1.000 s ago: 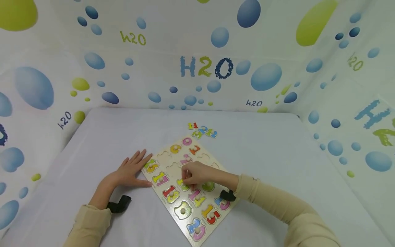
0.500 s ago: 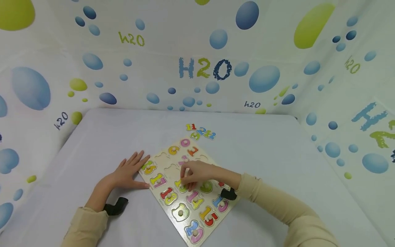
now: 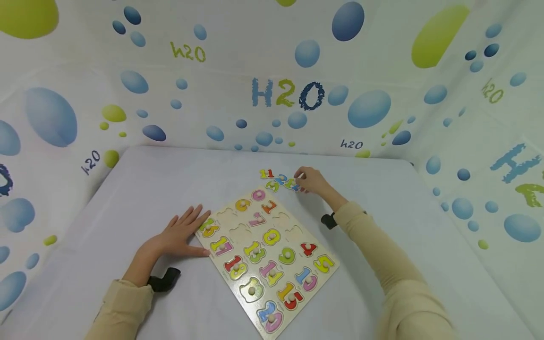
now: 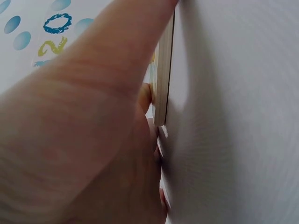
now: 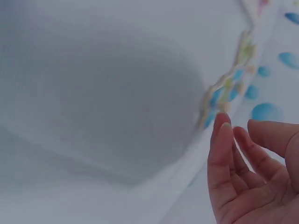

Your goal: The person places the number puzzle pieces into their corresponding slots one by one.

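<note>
A wooden number puzzle board [image 3: 240, 232] lies slanted on the table, with knobbed number pieces in many recesses and several recesses bare. Beside its left edge rests my left hand [image 3: 180, 236], fingers spread, its thumb and a fingertip at the board's rim. Past the far corner my right hand [image 3: 312, 179] reaches to the loose 12 piece [image 3: 291, 184], its fingertips overlapping that piece's right end. In the right wrist view the thumb and fingers of my right hand [image 5: 247, 172] stand apart, with the fingertips close by the blurred loose pieces [image 5: 222, 95].
The loose 11 piece [image 3: 267, 174], 2 piece [image 3: 280, 178] and 3 piece [image 3: 272, 186] lie bunched beside the 12. A white cloth covers the table [image 3: 374, 302]. Behind it hangs a bubble-patterned curtain [image 3: 221, 108]. Black straps [image 3: 165, 280] sit on both wrists.
My right hand has left the 13 piece, now seated in the board, and moved away to the loose pieces at the back. My left hand stays at the board's edge.
</note>
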Demonstrator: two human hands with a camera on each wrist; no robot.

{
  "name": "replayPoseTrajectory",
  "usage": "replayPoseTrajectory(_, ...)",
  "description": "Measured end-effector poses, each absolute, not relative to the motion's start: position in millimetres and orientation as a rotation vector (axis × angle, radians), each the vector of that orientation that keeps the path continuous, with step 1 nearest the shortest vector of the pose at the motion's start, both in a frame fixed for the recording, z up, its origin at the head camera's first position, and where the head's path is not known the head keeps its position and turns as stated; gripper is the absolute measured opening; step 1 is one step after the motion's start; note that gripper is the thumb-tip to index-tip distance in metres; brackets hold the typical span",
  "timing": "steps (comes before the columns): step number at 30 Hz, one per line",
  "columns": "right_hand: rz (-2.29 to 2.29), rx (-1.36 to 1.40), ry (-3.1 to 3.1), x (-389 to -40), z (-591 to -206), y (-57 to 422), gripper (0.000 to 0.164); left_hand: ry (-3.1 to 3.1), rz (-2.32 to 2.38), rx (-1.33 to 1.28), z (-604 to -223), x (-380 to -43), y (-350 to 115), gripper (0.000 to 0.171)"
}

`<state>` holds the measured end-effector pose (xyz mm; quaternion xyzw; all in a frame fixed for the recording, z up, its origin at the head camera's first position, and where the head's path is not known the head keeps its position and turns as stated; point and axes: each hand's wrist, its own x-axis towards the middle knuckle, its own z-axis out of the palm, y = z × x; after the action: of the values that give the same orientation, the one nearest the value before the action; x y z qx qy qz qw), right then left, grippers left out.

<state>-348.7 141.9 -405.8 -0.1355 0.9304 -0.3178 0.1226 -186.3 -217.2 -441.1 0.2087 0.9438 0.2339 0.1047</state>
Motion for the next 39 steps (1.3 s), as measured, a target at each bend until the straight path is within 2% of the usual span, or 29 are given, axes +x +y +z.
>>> replayPoseTrajectory(7, -0.861, -0.442, 2.761, -366, -424, 143, 0.019, 2.777, 0.688, 0.619, -444, -185, -220, 0.104)
replayPoseTrajectory(13, -0.776, -0.496, 2.775, -368, -427, 136, 0.009, 2.775, 0.693, 0.632, -445, -186, -221, 0.103)
replayPoseTrajectory(18, -0.66, -0.512, 2.786, -365, -425, 136, 0.006, 2.772, 0.742, 0.655, -446, -187, -221, 0.102)
replayPoseTrajectory(29, -0.645, -0.586, 2.692, -338, -415, 146, 0.008, 2.768, 0.72, 0.648, -446, -188, -219, 0.102)
replayPoseTrajectory(39, -0.797, -0.701, 2.601, -303, -403, 132, 0.011, 2.761, 0.717, 0.636, -445, -189, -218, 0.102)
